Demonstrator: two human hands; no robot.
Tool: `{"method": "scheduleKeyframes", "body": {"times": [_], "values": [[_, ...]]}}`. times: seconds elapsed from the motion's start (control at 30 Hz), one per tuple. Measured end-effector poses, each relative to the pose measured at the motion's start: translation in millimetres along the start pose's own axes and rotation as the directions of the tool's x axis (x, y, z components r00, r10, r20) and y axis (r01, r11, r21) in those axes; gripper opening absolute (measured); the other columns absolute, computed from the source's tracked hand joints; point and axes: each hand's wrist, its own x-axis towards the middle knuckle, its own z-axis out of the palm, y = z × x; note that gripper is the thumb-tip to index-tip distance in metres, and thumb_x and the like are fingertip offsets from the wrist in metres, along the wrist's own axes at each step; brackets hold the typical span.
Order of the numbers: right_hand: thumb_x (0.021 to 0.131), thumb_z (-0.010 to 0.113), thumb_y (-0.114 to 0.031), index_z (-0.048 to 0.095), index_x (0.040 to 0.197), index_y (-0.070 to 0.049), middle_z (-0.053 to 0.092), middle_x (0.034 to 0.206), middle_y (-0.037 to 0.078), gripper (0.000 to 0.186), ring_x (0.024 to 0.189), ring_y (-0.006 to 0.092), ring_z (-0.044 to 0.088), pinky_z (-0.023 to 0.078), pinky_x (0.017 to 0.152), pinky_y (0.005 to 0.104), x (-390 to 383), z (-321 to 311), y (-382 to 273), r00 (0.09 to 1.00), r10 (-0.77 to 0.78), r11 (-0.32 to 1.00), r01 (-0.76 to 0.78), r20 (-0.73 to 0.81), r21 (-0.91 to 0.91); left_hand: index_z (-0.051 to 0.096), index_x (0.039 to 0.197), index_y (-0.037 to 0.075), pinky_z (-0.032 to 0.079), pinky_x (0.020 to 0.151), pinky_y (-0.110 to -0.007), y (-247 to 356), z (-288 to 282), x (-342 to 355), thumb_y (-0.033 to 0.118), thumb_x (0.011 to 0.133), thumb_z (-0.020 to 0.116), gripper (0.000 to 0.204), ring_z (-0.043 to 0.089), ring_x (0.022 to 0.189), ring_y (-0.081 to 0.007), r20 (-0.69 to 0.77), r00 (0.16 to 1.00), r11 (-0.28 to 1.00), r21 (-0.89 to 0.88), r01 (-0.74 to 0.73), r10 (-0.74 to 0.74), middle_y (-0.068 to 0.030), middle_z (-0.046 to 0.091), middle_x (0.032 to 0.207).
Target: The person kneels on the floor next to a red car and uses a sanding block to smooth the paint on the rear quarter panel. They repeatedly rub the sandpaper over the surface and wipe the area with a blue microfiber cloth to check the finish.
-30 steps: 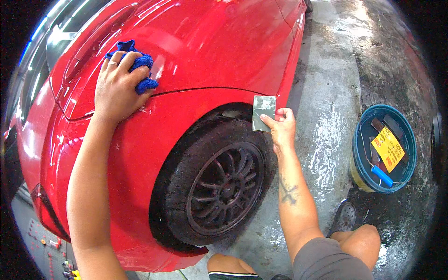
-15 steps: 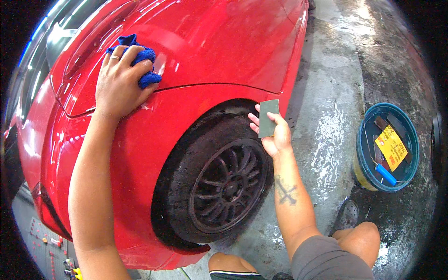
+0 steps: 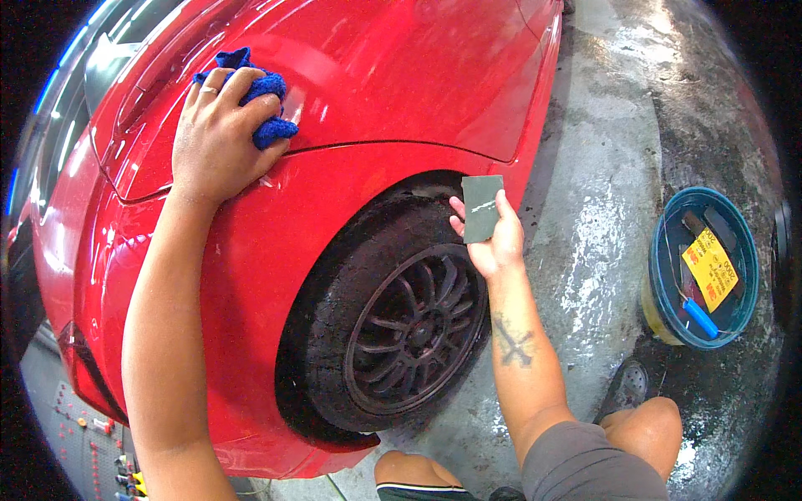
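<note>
My left hand (image 3: 215, 138) is closed round a crumpled blue cloth (image 3: 273, 132) and rests with it on the red car's (image 3: 384, 92) bodywork, just above the panel seam. Its ring finger bears a ring. Beside the wheel arch, my right hand (image 3: 503, 238) is turned palm up and grips a small grey-green rectangle of sandpaper (image 3: 479, 219). The thumb lies along one edge, and some fingers are hidden behind the sheet. A pale, whitish streak crosses the sandpaper's face. This hand is held off the car, over the wet floor and tyre.
Below my hands is the dark multi-spoke wheel (image 3: 422, 330). On the wet concrete at right stands a blue-rimmed bucket (image 3: 653, 242) of liquid, holding a yellow sheet (image 3: 710, 271), dark pieces and a blue-handled tool (image 3: 700, 319). A pegboard with tools (image 3: 83, 434) is at lower left.
My right hand has tilted slightly, so the sandpaper faces me more squarely and its whitish streak shows. The view has shifted a little; my left hand stays on the cloth.
</note>
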Motion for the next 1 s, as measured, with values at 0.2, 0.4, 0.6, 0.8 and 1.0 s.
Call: {"method": "scheduleKeyframes", "body": {"times": [0.2, 0.4, 0.6, 0.8, 1.0], "values": [[0.115, 0.052, -0.028, 0.069, 0.134, 0.002, 0.072, 0.134, 0.022, 0.039, 0.126, 0.0372, 0.068, 0.05, 0.111, 0.0452, 24.2, 29.9, 42.6, 0.679, -0.7, 0.225, 0.505, 0.222, -0.834, 0.074, 0.098, 0.017, 0.05, 0.108, -0.053, -0.9, 1.3, -1.4, 0.029, 0.075, 0.088, 0.03, 0.061, 0.126, -0.0354, -0.003, 1.0, 1.0, -0.016, -0.008, 0.008, -0.0059, 0.066, 0.133], [0.109, 0.06, -0.023, 0.067, 0.142, -0.005, 0.068, 0.144, 0.016, 0.038, 0.128, 0.0373, 0.064, 0.048, 0.112, 0.0494, 23.1, 57.1, 75.9, 0.502, -0.728, -0.208, 0.486, 0.466, -0.849, 0.074, 0.099, 0.017, 0.049, 0.109, -0.053, -2.2, 0.5, -1.9, 0.029, 0.075, 0.088, 0.03, 0.06, 0.126, -0.0359, 0.001, 1.0, 1.0, -0.017, -0.025, 0.025, -0.0059, 0.065, 0.134], [0.109, 0.061, -0.027, 0.065, 0.148, -0.007, 0.062, 0.155, 0.013, 0.044, 0.125, 0.0368, 0.063, 0.048, 0.108, 0.0496, 31.4, 54.4, 98.4, 0.536, -0.722, -0.204, 0.439, 0.437, -0.875, 0.078, 0.104, 0.018, 0.05, 0.108, -0.052, -1.1, 0.4, 1.6, 0.037, 0.075, 0.091, 0.037, 0.061, 0.126, -0.0338, -0.006, 0.999, 0.999, 0.003, -0.037, 0.037, -0.0053, 0.067, 0.13], [0.104, 0.065, -0.025, 0.062, 0.151, -0.007, 0.061, 0.156, 0.016, 0.051, 0.107, 0.0367, 0.061, 0.049, 0.093, 0.0513, -7.0, 92.6, 108.4, 0.538, -0.672, -0.18, 0.548, 0.509, -0.817, 0.073, 0.099, 0.016, 0.05, 0.109, -0.052, -3.8, 9.0, -1.7, 0.029, 0.076, 0.088, 0.03, 0.061, 0.126, -0.0364, -0.042, 0.998, 0.999, -0.002, -0.037, 0.037, -0.0061, 0.066, 0.133], [0.095, 0.067, -0.017, 0.067, 0.144, -0.005, 0.067, 0.15, 0.015, 0.05, 0.098, 0.0304, 0.062, 0.049, 0.086, 0.0445, -42.9, 110.1, 120.3, 0.428, -0.529, -0.399, 0.638, 0.733, -0.659, 0.074, 0.098, 0.016, 0.05, 0.11, -0.052, -2.8, 2.5, -2.6, 0.029, 0.076, 0.088, 0.029, 0.061, 0.126, -0.0363, -0.009, 1.0, 1.0, 0.0, -0.021, 0.021, -0.0063, 0.066, 0.132]]}}
